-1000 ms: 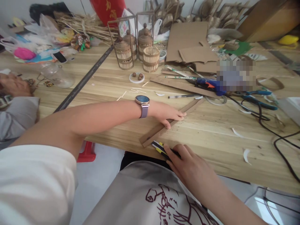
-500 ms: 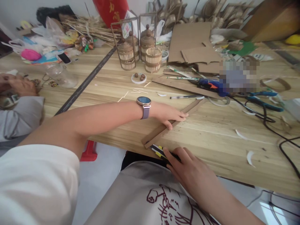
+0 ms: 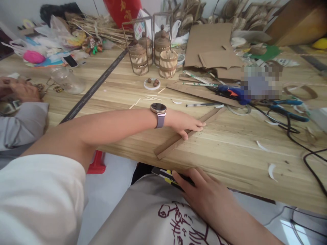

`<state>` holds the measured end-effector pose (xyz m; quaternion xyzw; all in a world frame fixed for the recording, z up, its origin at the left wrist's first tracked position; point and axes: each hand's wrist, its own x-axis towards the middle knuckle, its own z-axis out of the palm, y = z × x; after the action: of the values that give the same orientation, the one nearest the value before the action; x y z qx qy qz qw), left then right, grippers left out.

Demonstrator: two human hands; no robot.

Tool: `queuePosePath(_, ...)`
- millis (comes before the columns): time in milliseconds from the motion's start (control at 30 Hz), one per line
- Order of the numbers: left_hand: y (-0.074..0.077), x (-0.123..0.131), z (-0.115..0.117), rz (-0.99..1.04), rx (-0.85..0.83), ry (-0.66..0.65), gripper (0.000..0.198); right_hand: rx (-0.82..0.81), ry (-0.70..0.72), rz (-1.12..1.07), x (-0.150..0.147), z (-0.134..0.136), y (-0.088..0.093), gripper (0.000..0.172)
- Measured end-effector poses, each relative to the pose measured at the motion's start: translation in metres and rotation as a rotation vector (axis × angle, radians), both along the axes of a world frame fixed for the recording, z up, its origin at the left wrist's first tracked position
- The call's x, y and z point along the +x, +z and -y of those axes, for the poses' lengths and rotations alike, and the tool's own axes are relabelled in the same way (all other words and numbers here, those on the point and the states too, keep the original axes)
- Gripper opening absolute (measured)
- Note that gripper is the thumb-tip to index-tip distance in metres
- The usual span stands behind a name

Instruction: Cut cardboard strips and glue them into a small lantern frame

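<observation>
My left hand lies with fingers stretched out on a narrow brown cardboard strip, pressing it to the table. Thumb and fingertips rest on the strip, which runs diagonally from the near table edge towards the back right. A lengthwise line divides its near end. Below the table edge, close to my shirt, my right hand is closed around a black and yellow utility knife. The knife's blade points left and is apart from the strip.
Small lidded stick baskets and an open basket stand at the back. A dish of brown beads, thin sticks, a pen and cardboard sheets lie beyond my hands. Black cables cross the right. Another person's hands are at left.
My right hand has drawn the utility knife back from the strip's near end, down and left past the table edge. My left hand stays on the cardboard strip.
</observation>
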<state>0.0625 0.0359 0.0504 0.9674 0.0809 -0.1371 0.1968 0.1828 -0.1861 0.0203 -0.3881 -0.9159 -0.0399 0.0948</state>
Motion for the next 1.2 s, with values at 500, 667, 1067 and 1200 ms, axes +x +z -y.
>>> queuePosePath(500,0.015,-0.004,0.049,0.023,0.115,0.445,0.032,-0.269,-0.124,-0.191,0.098,-0.025,0.020,0.039)
queuePosePath(667,0.032,-0.027,0.032,0.109,0.146,0.550,0.040,-0.249,-0.234,-0.189,0.127,-0.035,0.016,0.042)
queuePosePath(1067,0.008,-0.036,0.069,0.094,0.111,0.582,0.034,-0.214,-0.507,-0.123,0.164,-0.051,0.012,0.050)
queuePosePath(1200,0.014,-0.041,0.071,0.074,0.115,0.564,0.015,-0.142,-0.601,-0.079,0.180,-0.054,0.008,0.056)
